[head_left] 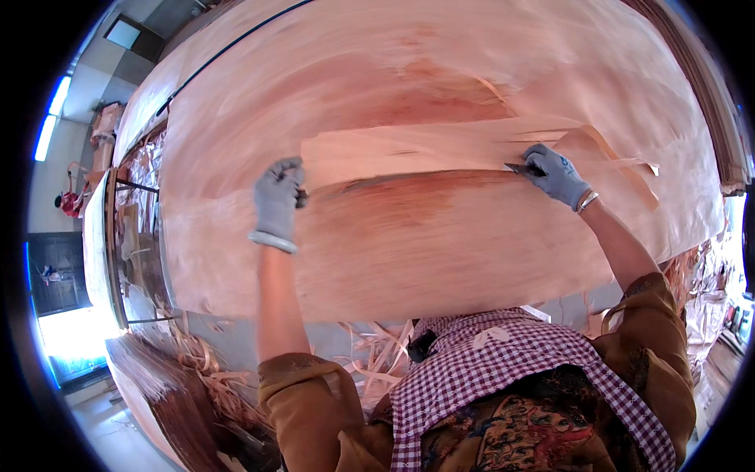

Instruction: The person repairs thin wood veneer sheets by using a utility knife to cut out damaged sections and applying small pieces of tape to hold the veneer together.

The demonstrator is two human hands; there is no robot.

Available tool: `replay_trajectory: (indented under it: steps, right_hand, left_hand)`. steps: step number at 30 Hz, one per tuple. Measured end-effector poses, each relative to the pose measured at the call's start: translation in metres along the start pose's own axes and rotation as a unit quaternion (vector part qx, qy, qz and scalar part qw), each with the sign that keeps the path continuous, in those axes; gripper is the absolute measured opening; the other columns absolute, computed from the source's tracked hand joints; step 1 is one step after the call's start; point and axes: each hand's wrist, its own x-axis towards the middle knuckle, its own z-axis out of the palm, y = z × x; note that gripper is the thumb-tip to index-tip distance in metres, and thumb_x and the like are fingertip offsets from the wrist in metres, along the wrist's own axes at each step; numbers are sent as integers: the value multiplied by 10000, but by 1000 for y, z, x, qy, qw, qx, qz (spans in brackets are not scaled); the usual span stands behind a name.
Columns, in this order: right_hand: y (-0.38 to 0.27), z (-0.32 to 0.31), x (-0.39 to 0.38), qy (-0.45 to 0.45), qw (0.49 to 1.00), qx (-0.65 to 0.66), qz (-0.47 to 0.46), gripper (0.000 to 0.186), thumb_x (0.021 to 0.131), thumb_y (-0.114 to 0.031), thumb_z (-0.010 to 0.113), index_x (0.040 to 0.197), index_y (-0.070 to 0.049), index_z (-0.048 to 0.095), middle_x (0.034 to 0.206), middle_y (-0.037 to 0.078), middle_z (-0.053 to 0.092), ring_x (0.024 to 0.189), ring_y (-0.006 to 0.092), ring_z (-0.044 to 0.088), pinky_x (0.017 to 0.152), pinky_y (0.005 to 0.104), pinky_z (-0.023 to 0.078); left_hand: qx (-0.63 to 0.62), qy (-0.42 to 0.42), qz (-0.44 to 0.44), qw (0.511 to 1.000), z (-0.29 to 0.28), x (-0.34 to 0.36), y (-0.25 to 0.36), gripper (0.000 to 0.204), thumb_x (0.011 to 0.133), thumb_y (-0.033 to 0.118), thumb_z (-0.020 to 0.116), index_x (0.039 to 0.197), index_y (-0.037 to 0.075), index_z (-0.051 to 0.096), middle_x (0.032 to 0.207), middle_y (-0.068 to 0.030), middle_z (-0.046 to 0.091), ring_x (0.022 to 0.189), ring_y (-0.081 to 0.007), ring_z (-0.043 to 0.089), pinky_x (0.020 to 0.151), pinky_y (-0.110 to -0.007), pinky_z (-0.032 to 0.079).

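My left hand (275,200), in a grey glove with dark fingertips, is closed at the left end of a long, pale wood veneer strip (409,149). Its fingers pinch the strip's edge, though the grip itself is partly hidden. In my right hand (557,175), gloved alike, is a small knife (515,168) with a dark pointed blade, directed left along the strip's near edge. Beneath lies a broad veneer sheet (377,271) with reddish-brown patches. Near my right hand, the strip's right end has splits and narrow curling offcuts (629,169).
A thin dark rod (236,43) lies across the far left of the sheet. Stacked veneer (708,94) rises at the far right, and another stack (157,393) stands low on the left. Loose veneer scraps (373,346) litter the floor by my body.
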Motion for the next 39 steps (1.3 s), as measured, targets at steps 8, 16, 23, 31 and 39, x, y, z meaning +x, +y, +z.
replay_trajectory:
  steps: [8, 16, 23, 31, 39]
  right_hand:
    - [-22, -5, -2, -65, 994, -81, -17, 215, 772, -167, 635, 935, -51, 557, 968, 111, 549, 890, 315, 567, 754, 397, 473]
    - [-31, 2, 4, -75, 991, -92, -59, 214, 765, -181, 641, 907, -44, 557, 931, 129, 532, 857, 335, 551, 730, 409, 465]
    - [-81, -19, 22, -71, 991, 14, -113, 193, 806, -203, 598, 900, -40, 557, 879, 150, 529, 836, 339, 537, 711, 415, 447]
    - [-235, 55, 114, -331, 937, 110, 14, 312, 940, -344, 416, 879, -63, 538, 657, 72, 613, 564, 192, 603, 540, 346, 473]
    - [-293, 107, 153, -227, 971, 14, -74, 401, 939, -441, 405, 944, -78, 576, 740, 131, 632, 677, 300, 619, 658, 405, 476]
  left_hand:
    - [173, 66, 23, 982, -7, -28, -89, 223, 823, 68, 614, 1041, 52, 659, 657, -37, 615, 483, -84, 531, 481, -256, 455]
    - [407, 113, 134, 896, -8, -37, -110, 227, 855, 200, 569, 1055, 134, 652, 897, -79, 655, 836, -257, 629, 721, -400, 493]
    - [533, 173, 190, 806, 0, -52, -95, 187, 852, 230, 573, 1005, 160, 656, 933, -45, 612, 855, -248, 592, 671, -404, 471]
    - [515, 207, 282, 783, 0, -46, -106, 130, 819, 230, 606, 893, 136, 655, 952, 3, 619, 863, -237, 580, 663, -404, 442]
    - [436, 221, 235, 841, 4, -38, -106, 122, 799, 228, 627, 787, 116, 675, 898, -46, 656, 836, -277, 581, 708, -396, 444]
